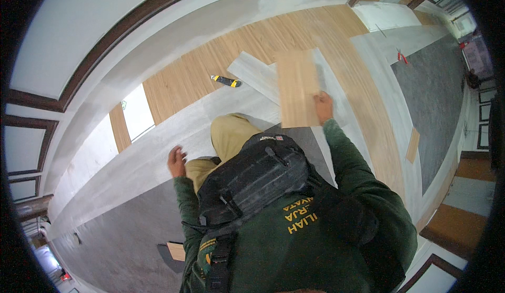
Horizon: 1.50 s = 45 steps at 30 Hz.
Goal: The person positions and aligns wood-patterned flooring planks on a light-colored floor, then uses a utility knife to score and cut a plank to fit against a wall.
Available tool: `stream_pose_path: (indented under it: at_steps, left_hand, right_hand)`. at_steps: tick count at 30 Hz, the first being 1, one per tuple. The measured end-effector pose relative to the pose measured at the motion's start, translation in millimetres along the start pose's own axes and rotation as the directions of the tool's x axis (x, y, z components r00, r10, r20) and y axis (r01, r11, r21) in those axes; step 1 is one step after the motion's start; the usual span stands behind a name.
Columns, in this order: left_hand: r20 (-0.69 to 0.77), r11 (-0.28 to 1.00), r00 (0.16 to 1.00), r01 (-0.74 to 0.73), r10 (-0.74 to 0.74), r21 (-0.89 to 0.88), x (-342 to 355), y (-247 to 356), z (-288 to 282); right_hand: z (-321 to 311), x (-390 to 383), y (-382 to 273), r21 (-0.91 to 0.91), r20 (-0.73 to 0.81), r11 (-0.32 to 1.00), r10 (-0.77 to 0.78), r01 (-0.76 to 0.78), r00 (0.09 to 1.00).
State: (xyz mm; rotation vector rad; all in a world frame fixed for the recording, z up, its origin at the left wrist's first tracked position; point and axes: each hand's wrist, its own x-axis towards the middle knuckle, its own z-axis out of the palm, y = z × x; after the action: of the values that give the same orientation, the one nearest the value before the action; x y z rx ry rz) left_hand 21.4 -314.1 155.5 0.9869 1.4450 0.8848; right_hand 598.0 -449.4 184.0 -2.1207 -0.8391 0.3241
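Note:
My right hand (pixel 323 107) grips the right edge of a short light-wood floor plank (pixel 295 90), held in front of me and slightly blurred. Behind and left of it, pale grey-white plank pieces (pixel 252 71) lie crosswise on the floor. My left hand (pixel 177 161) hangs beside my bent knee, fingers loosely bent and apart, with nothing visible in it. A black and yellow utility knife (pixel 226 80) rests on the flooring between the wood-look strip and the grey strip, out of reach of both hands' present grasp.
Wood-look flooring (pixel 210 56) runs along the white wall, with a white gap (pixel 139 114) at left. Dark grey flooring (pixel 126 235) spreads behind me. At right lie a red-handled tool (pixel 402 57) and a small wood offcut (pixel 413 144). A black bag (pixel 252 180) crosses my body.

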Motion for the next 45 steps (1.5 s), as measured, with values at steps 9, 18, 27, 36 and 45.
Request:
stream_pose_path:
  at_steps: [9, 18, 27, 36, 45]
  left_hand:
    - [-0.700, 0.619, 0.608, 0.726, -0.375, 0.299, -181.2, -164.4, -170.9]
    - [-0.761, 0.163, 0.036, 0.982, -0.648, -0.093, -362.5, -215.5, -101.3]
    - [-0.795, 0.309, 0.254, 0.947, -0.551, 0.089, -351.8, -247.7, -123.5]
    - [-0.782, 0.312, 0.259, 0.946, -0.567, 0.087, -310.8, -231.6, -147.9]
    - [-0.679, 0.497, 0.429, 0.861, -0.596, 0.107, -330.9, -221.3, -194.2]
  right_hand:
    - [-63.1, -38.2, 106.9, 0.310, 0.236, 0.884, 0.285, -0.350, 0.929]
    - [78.0, -10.9, 39.9, -0.109, 0.729, 0.989, 0.147, -0.099, 0.668]
    - [159.9, -47.4, -37.4, -0.139, 0.898, 0.980, 0.063, 0.144, 0.436]
    - [160.0, -56.5, -50.7, -0.210, 0.894, 0.943, 0.080, 0.256, 0.441]
    - [155.7, -48.8, -48.3, -0.255, 0.893, 0.922, 0.108, 0.293, 0.436]
